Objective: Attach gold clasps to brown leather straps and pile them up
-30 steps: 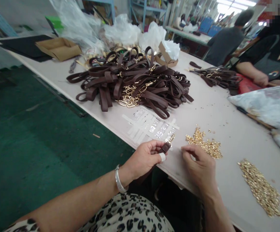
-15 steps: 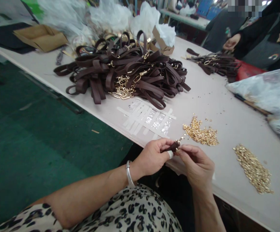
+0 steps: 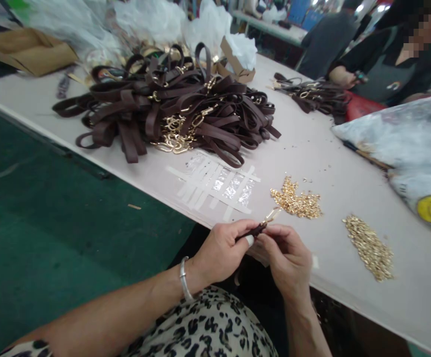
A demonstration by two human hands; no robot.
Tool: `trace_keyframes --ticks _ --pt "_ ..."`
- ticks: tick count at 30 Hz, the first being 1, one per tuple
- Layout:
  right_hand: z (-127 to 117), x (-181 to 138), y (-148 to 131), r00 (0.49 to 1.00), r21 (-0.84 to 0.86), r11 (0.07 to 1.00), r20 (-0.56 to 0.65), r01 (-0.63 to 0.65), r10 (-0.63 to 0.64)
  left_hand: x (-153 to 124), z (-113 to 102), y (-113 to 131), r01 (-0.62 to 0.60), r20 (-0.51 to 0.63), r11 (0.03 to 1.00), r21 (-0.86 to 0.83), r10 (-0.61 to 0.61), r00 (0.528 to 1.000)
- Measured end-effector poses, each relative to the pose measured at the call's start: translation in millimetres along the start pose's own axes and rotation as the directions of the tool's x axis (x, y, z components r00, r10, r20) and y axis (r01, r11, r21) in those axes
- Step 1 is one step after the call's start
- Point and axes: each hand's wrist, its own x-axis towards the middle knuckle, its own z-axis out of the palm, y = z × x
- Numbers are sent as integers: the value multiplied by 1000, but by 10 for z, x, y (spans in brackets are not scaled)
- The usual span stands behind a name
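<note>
My left hand point(image 3: 223, 250) is closed around the end of a dark brown strap point(image 3: 251, 233), with a white wrap on the thumb. A gold clasp point(image 3: 272, 215) sticks out from the strap's end toward the table. My right hand point(image 3: 290, 255) pinches at that same end, fingertips against it; whether a small part is between them is hidden. Just beyond my hands lies a heap of small gold metal pieces point(image 3: 299, 201). Another heap of small gold pieces point(image 3: 369, 250) lies to the right.
A large pile of brown straps point(image 3: 186, 109) with gold clasps covers the table's far left. Taped clear plastic point(image 3: 219, 183) lies before it. Cardboard boxes point(image 3: 33, 52) and plastic bags stand behind. At right are a white bag point(image 3: 404, 134) and a co-worker point(image 3: 382, 69) beside more straps point(image 3: 312, 96).
The view has shifted, so the table's things sit further left. In my hands the strap end has turned, and its gold clasp shows more plainly. The co-worker's hand has moved.
</note>
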Motion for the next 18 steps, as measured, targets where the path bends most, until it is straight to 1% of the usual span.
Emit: trace_keyframes --ticks 2,5,7,9,11,13,16,18 --pt "16 -22 -12 1000 22 1000 16 -16 16 -26 -12 0 22 11 1000 18 -22 1000" --pt "21 -51 -50 999 -25 999 29 -22 23 -41 18 -13 95 63 995 -29 -93 994" --pt "-14 -64 -79 999 -100 995 31 -4 7 -39 70 -11 163 112 983 -85 -153 982" --pt "-121 -53 -90 998 -219 974 48 52 -43 -29 125 3 236 169 963 -127 -214 962" --pt "-339 7 -59 991 -396 909 42 130 -124 -13 157 17 303 205 942 -142 -272 940" --pt "-673 133 22 979 -556 816 -19 158 -202 4 148 20 333 188 938 -101 -310 932" --pt "-1276 420 218 952 -703 707 -158 77 -261 11 81 5 333 137 943 15 -332 933" --pt "-1619 622 363 945 -783 621 -178 33 -275 -1 40 -6 351 123 935 53 -354 927"
